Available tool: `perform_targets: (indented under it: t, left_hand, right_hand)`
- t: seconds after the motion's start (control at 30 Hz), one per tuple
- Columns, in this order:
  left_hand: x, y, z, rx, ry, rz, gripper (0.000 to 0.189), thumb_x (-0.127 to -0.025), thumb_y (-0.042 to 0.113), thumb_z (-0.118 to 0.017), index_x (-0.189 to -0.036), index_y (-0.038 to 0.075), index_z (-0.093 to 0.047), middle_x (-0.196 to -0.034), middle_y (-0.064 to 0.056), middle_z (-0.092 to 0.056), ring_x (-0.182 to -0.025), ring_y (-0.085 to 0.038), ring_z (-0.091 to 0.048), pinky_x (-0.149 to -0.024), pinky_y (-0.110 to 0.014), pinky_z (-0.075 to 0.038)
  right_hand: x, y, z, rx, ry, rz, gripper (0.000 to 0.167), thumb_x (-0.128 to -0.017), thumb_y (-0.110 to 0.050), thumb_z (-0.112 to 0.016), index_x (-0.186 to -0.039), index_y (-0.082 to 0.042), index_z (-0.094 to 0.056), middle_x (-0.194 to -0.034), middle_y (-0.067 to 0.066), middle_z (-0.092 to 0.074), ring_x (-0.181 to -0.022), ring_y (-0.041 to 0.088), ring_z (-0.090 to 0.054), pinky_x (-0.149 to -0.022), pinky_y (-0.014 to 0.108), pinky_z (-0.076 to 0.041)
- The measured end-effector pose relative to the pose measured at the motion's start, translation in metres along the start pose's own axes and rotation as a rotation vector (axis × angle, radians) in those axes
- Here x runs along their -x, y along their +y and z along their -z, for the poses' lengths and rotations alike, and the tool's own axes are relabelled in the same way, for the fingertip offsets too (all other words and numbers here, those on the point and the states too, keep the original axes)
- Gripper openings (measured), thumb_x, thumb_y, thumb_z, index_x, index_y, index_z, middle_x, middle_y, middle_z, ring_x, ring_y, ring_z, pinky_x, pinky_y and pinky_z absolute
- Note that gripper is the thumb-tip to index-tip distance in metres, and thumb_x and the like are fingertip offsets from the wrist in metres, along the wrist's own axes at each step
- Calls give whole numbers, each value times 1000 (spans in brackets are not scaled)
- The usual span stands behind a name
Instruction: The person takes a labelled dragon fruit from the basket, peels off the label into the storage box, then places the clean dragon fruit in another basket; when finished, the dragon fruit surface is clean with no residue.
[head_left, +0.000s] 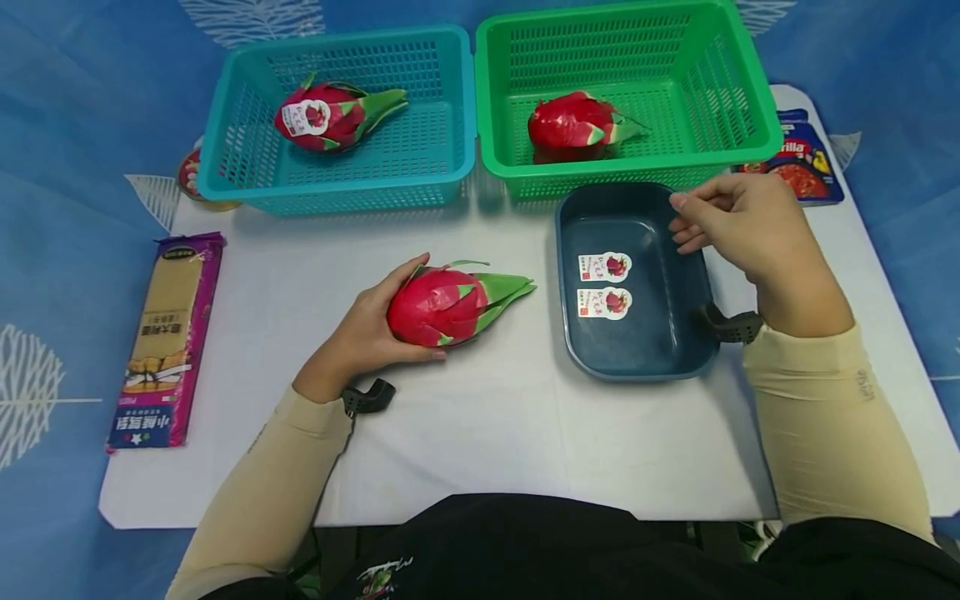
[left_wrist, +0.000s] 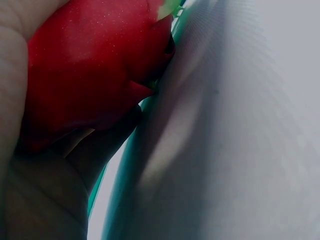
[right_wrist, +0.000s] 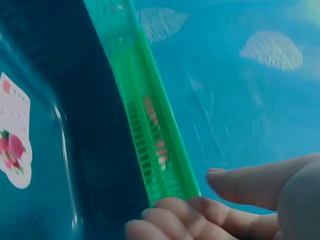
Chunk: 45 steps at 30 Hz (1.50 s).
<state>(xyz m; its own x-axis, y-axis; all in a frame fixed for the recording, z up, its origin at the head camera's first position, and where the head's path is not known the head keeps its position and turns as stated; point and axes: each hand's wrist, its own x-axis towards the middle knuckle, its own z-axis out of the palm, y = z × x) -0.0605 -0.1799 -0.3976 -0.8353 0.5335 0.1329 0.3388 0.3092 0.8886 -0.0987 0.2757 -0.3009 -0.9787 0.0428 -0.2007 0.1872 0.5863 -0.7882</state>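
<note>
My left hand point(head_left: 365, 325) grips a red dragon fruit point(head_left: 435, 308) on the white table, thumb on the near side and fingers round the far side. Its green leafy tip points right. The left wrist view shows the red skin point(left_wrist: 95, 65) close against the palm. Above the right rim of a dark blue tray point(head_left: 652, 333) hovers my right hand point(head_left: 750, 221), fingers loosely bent, nothing visible between them. In the right wrist view the thumb point(right_wrist: 245, 182) stands apart from the fingers. Two dragon fruit stickers point(head_left: 604, 267) lie in the tray.
A blue basket point(head_left: 360, 187) holds a dragon fruit with a sticker point(head_left: 306, 117). Beside it, a green basket point(head_left: 630, 167) holds another dragon fruit point(head_left: 573, 125). A pasta packet point(head_left: 168, 333) lies at the left, and a blue packet point(head_left: 810, 162) is partly behind the right hand.
</note>
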Motion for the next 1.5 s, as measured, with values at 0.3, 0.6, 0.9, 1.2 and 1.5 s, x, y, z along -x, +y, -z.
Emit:
perform_targets:
  t: [0.3, 0.6, 0.9, 1.2, 1.5]
  left_hand:
    - [1, 0, 0, -24, 9, 1, 115, -69, 11, -101, -162, 8, -35, -153, -4, -51, -139, -24, -46, -93, -47, -59]
    - [1, 1, 0, -22, 8, -11, 115, -68, 11, -101, -162, 7, -35, -152, -3, -52, -140, -23, -46, -93, -46, -59]
    - [-1, 1, -1, -3, 2, -14, 114, -69, 9, -101, -162, 7, -35, -152, -4, -52, -139, -23, -46, -94, -46, -58]
    - [0, 0, 0, -11, 6, -10, 114, -69, 10, -101, -162, 8, -35, -152, -3, -53, -139, -24, -47, -94, -46, -58]
    - [-1, -3, -1, -11, 22, -40, 109, -66, 8, -102, -157, 4, -41, -149, -4, -55, -136, -24, -50, -93, -46, -59]
  right_hand:
    - [-23, 17, 17, -567, 137, -144, 41, -94, -29, -81, -118, 3, -71, -90, 12, -74, -69, 23, -76, -66, 33, -62]
    - [-38, 42, 18, -1111, 75, -202, 28, -96, -12, -79, -109, 10, -67, -90, 20, -69, -76, 29, -71, -66, 39, -64]
    - [-50, 64, 13, -1730, -3, -261, 9, -101, 6, -66, -109, 8, -62, -104, 28, -67, -94, 40, -69, -90, 47, -60]
    - [-57, 64, -1, -1940, 68, -167, 17, -98, 15, -64, -113, 8, -60, -101, 28, -63, -89, 41, -65, -85, 48, -60]
    - [-59, 65, -9, -2021, 103, -121, 14, -96, 19, -65, -103, 8, -59, -96, 29, -64, -85, 42, -65, -80, 50, -61]
